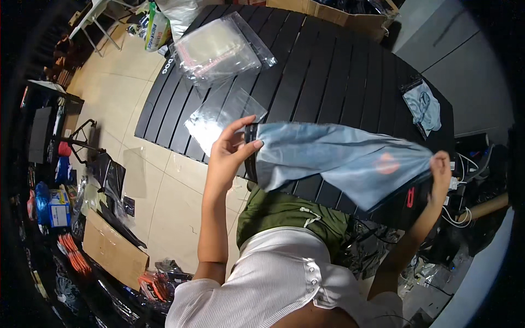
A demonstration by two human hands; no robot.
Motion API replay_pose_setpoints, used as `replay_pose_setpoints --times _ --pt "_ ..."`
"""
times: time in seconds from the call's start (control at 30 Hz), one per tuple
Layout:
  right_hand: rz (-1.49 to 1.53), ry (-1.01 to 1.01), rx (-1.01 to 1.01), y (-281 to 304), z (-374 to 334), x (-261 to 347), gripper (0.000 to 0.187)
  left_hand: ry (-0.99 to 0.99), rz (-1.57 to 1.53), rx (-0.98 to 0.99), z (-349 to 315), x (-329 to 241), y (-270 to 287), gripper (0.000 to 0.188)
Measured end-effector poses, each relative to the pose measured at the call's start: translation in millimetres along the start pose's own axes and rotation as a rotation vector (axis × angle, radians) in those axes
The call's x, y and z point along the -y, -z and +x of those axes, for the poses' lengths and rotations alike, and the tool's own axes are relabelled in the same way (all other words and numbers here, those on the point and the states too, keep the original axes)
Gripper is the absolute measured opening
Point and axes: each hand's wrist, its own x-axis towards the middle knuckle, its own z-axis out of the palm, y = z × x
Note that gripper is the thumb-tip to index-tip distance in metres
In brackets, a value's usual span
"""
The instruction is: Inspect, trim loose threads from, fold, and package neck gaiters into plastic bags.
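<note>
Light-blue, black-edged cloth (314,145) over a black slatted table (322,76)
Left hand (228,152) pinches its black-banded end; right hand (441,174) grips the opposite end.

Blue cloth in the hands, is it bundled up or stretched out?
Stretched out: the blue cloth reaches from the left hand to the right hand.

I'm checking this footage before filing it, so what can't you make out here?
Coral mark on the blue cloth: head view, blurred, seemingly by motion.
Right hand: head view, blurred, so exact finger placement is unclear.
Cardboard box: head view, far side cut off by the top edge.
</note>
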Motion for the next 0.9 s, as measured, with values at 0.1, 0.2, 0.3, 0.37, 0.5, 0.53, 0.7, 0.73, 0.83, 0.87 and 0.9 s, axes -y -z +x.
replay_pose_setpoints --times 0.1,0.2,0.3,0.37,0.5,0.53,0.7,0.73,0.83,0.87,0.9 --pt "0.044 -0.073 -0.200 11.6 27.1 -27.4 0.034 0.045 0.072 -0.046 13.5 11.1 2.1 0.052" --pt "-0.289 -0.031 -0.201 14.0 31.2 -77.9 0.034 0.024 0.191 -0.135 33.4 49.9 19.8 0.046" --pt "-0.964 -0.094 -0.158 15.9 3.2 -84.3 0.046 0.100 0.020 -0.137 33.3 65.0 40.6 0.034" --pt "-0.943 -0.219 -0.235 12.6 -22.0 -82.7 0.048 0.157 0.058 -0.148 32.7 61.4 37.9 0.031" --pt "-0.898 -0.285 -0.337 0.9 -49.9 -83.6 0.048 0.227 0.174 -0.132 41.6 60.2 34.1 0.025" --pt "-0.897 -0.287 -0.332 -0.1 -52.9 -88.2 0.048 0.224 0.217 -0.093 42.8 58.8 31.3 0.025" --pt "-0.776 -0.284 -0.386 4.3 -53.0 -99.6 0.043 0.139 0.332 -0.075 48.4 60.7 22.5 0.021" --pt "-0.777 -0.282 -0.380 10.1 -52.8 -107.2 0.043 0.141 0.331 -0.081 47.9 63.9 24.2 0.021" --pt "-0.559 -0.355 -0.320 33.5 -58.9 -127.5 0.031 0.023 0.244 -0.100 46.1 64.3 19.0 0.016" --pt "-0.483 -0.392 -0.287 33.7 -58.4 -125.0 0.029 0.134 0.172 -0.073 43.2 52.7 15.5 0.014" --pt "-0.409 -0.430 -0.253 34.2 -58.6 -122.4 0.028 0.246 0.099 -0.047 41.0 46.8 13.6 0.012"
